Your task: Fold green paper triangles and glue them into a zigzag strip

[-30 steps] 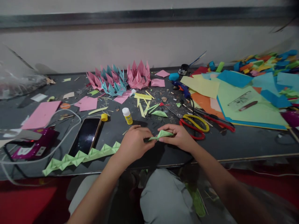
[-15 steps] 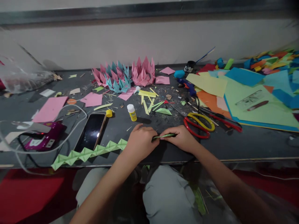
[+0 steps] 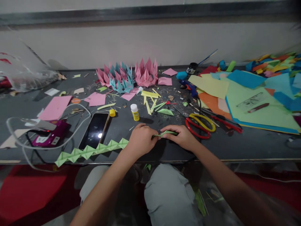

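Observation:
Between my two hands is a folded green paper piece (image 3: 169, 132), held just above the front part of the table. My left hand (image 3: 143, 139) pinches its left end, and my right hand (image 3: 181, 137) grips the right end with the fingers closed. A chain of folded green paper points (image 3: 91, 152) runs leftward from beside my left wrist; whether it joins the piece in my hands is hidden. Just beyond my left hand stands an uncapped glue stick (image 3: 134, 112), its yellow cap (image 3: 112, 113) lying to the left.
Scissors (image 3: 199, 125) with red and yellow handles lie right of my hands. A phone (image 3: 95, 130) and a purple power strip (image 3: 50, 133) with white cable are at left. Pink and blue folded paper crowns (image 3: 121, 83) stand at the back. Coloured sheets (image 3: 256, 110) are stacked right.
The green piece between my hands has opened and tilted somewhat, and my right fingers have shifted over it. The view has moved slightly; the things on the table stay put.

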`<action>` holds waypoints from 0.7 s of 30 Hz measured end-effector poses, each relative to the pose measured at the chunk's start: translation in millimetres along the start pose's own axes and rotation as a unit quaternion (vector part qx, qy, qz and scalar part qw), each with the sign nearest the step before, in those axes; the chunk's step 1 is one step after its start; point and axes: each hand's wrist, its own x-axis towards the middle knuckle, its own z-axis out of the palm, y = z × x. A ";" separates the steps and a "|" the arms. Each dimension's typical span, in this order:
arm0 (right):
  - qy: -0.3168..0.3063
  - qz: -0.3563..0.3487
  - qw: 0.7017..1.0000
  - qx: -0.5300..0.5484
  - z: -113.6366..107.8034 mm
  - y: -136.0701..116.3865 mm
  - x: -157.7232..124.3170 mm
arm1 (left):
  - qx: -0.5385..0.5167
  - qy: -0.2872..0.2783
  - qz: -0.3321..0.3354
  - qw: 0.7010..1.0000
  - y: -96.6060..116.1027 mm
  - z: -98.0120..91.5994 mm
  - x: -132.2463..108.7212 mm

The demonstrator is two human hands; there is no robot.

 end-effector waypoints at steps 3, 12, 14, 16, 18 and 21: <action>0.039 -0.034 0.999 -0.013 1.7 3.9 0.8 | 0.005 -0.021 -0.018 1.000 -2.8 -2.1 -1.3; 0.026 -0.168 0.963 -0.209 5.4 13.7 8.9 | -0.037 0.016 0.005 0.999 -14.9 5.1 -4.0; 0.040 -0.178 0.957 -0.225 5.5 15.5 8.8 | -0.034 0.046 0.019 0.998 -16.5 9.2 -4.4; 0.060 -0.187 0.953 -0.230 5.3 16.1 7.9 | -0.024 0.059 0.038 0.997 -17.6 12.6 -4.7; 0.071 -0.189 0.955 -0.220 4.9 15.1 7.2 | -0.017 0.058 0.050 0.997 -18.0 14.6 -4.7; 0.058 -0.176 0.963 -0.194 4.1 12.7 8.0 | -0.017 0.053 0.058 0.997 -17.5 15.0 -4.2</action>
